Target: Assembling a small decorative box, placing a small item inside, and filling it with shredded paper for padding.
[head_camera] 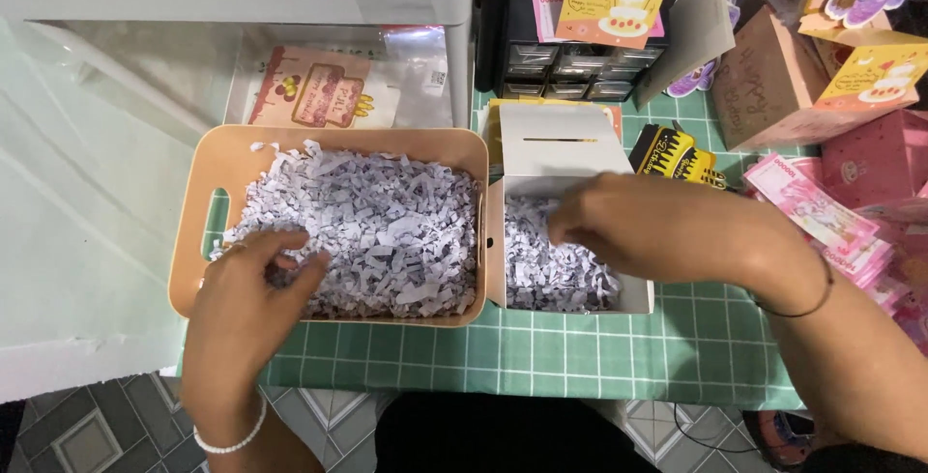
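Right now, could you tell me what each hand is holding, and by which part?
The left hand digs its fingers into the shredded paper in the tan bin. The right hand presses shreds into the white box; a firm hold cannot be told.

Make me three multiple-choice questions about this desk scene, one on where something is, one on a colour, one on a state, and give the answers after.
1. Where is the left hand?
A. In the tray of shredded paper
B. On the drawer unit
C. Under the table

2. What colour is the tray?
A. Blue
B. Peach
C. Black

3. What state is the white box in?
A. Taped shut
C. Flattened
B. Open, lid up, shred inside

Answers:
1. A: its fingers rest in the shredded paper filling the tray.
2. B: the rim and handle slot are pale peach.
3. B: the lid stands up behind, and the right hand is over the paper shreds in it.
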